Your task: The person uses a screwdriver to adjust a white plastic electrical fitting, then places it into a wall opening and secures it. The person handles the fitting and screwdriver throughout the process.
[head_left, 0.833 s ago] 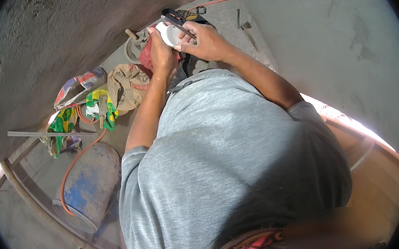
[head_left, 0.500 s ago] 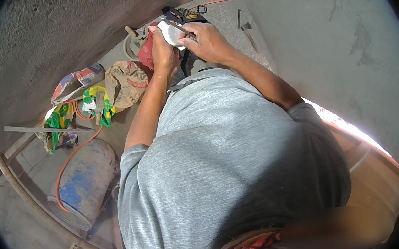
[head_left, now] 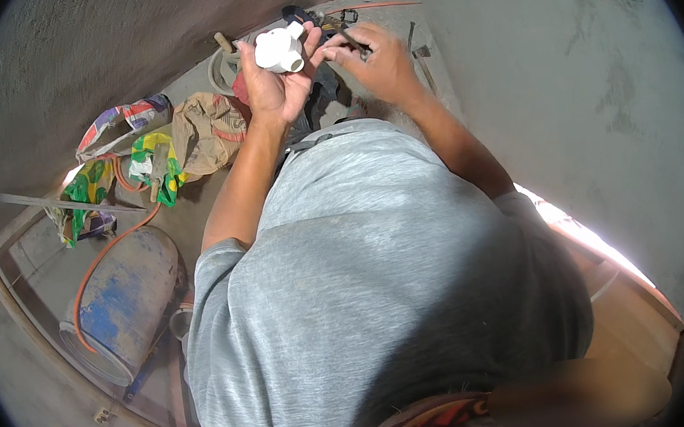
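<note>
A white round plastic conduit junction box (head_left: pixel 272 50) with short pipe stubs lies in my left hand (head_left: pixel 279 94), held between thumb and upturned fingers. One stub points toward me with its round mouth showing; another points up and right. Just to the right is my right hand (head_left: pixel 382 68), its fingers curled around a slim dark tool (head_left: pixel 353 41). Most of that tool is hidden by the hand, so its kind cannot be made out. The right fingertips are close to the left fingers, beside the box.
Beyond my hands are a bucket (head_left: pixel 223 70) and a hammer (head_left: pixel 424 61) on the floor. To the left lie a brown paper sack (head_left: pixel 206 132), green-yellow bags (head_left: pixel 157 161), an orange hose (head_left: pixel 99 257) and a blue-grey drum (head_left: pixel 124 304). Grey walls (head_left: pixel 542 71) stand at both sides.
The white box has turned over in my left hand, so its stubs now show instead of its round open face. My right hand has moved right, taking the tool off the box.
</note>
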Demonstrator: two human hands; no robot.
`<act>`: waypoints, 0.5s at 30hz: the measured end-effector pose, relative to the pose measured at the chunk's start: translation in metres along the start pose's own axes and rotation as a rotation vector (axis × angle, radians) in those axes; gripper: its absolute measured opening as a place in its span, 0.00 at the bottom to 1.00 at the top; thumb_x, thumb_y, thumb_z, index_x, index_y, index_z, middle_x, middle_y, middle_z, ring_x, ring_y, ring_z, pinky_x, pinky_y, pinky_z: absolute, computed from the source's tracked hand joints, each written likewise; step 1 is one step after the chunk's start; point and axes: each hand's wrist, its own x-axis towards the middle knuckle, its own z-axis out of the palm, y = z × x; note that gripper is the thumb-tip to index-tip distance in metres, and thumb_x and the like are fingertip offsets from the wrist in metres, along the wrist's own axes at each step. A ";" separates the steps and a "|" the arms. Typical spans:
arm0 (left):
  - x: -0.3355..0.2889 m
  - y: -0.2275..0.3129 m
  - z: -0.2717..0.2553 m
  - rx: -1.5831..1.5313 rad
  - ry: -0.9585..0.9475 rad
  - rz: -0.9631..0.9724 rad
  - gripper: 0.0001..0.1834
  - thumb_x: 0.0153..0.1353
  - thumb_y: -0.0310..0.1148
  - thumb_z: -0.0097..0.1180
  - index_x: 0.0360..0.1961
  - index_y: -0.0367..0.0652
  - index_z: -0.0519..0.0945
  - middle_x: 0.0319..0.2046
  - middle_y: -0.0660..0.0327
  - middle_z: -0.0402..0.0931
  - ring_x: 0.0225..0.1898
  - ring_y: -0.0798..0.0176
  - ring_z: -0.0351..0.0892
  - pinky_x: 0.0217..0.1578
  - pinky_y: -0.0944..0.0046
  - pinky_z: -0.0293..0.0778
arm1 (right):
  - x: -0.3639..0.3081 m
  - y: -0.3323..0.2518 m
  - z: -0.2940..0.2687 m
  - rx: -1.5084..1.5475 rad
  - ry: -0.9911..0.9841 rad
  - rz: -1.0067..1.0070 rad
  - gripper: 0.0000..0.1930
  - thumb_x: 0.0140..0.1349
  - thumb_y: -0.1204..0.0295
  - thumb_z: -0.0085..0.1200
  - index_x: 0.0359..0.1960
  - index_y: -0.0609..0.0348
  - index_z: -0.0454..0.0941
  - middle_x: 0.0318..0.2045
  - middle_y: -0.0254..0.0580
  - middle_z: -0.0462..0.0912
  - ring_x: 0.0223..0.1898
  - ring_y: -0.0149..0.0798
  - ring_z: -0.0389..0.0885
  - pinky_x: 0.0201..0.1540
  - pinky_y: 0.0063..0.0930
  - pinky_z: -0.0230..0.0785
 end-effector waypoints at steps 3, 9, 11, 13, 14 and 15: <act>0.001 -0.001 0.005 0.043 0.023 0.012 0.46 0.77 0.70 0.31 0.67 0.36 0.72 0.66 0.39 0.74 0.67 0.39 0.76 0.68 0.37 0.72 | -0.004 -0.009 0.008 0.004 -0.047 -0.074 0.12 0.60 0.64 0.71 0.42 0.56 0.90 0.37 0.44 0.88 0.38 0.47 0.87 0.42 0.38 0.78; 0.006 -0.003 -0.008 -0.157 -0.228 -0.072 0.47 0.78 0.70 0.27 0.69 0.34 0.71 0.66 0.42 0.75 0.62 0.45 0.81 0.65 0.47 0.78 | -0.004 -0.006 0.029 -0.022 -0.031 -0.188 0.13 0.57 0.66 0.74 0.43 0.56 0.90 0.37 0.43 0.86 0.37 0.48 0.86 0.42 0.39 0.78; 0.006 -0.003 -0.010 -0.189 -0.244 -0.085 0.48 0.78 0.71 0.26 0.69 0.34 0.71 0.66 0.42 0.76 0.59 0.46 0.83 0.63 0.47 0.80 | -0.005 -0.004 0.031 -0.042 -0.031 -0.224 0.14 0.57 0.66 0.75 0.43 0.55 0.90 0.38 0.42 0.86 0.35 0.47 0.86 0.40 0.38 0.78; 0.005 -0.002 -0.006 -0.151 -0.191 -0.089 0.50 0.75 0.74 0.23 0.69 0.39 0.73 0.62 0.45 0.79 0.56 0.49 0.84 0.58 0.49 0.83 | -0.005 -0.004 0.033 -0.047 -0.053 -0.247 0.14 0.56 0.66 0.75 0.43 0.55 0.90 0.39 0.42 0.86 0.35 0.47 0.85 0.40 0.38 0.77; 0.005 -0.002 -0.005 -0.132 -0.164 -0.092 0.50 0.74 0.76 0.21 0.68 0.41 0.74 0.61 0.46 0.81 0.54 0.51 0.85 0.55 0.50 0.84 | -0.006 -0.005 0.031 -0.024 -0.067 -0.221 0.14 0.57 0.66 0.74 0.44 0.55 0.90 0.38 0.41 0.86 0.35 0.45 0.85 0.40 0.37 0.77; 0.002 0.000 -0.002 -0.066 -0.137 -0.078 0.50 0.74 0.76 0.21 0.68 0.42 0.74 0.61 0.46 0.81 0.51 0.53 0.85 0.51 0.53 0.84 | -0.006 -0.013 0.028 0.002 -0.085 -0.199 0.14 0.58 0.67 0.74 0.44 0.56 0.90 0.38 0.40 0.86 0.35 0.42 0.85 0.40 0.36 0.77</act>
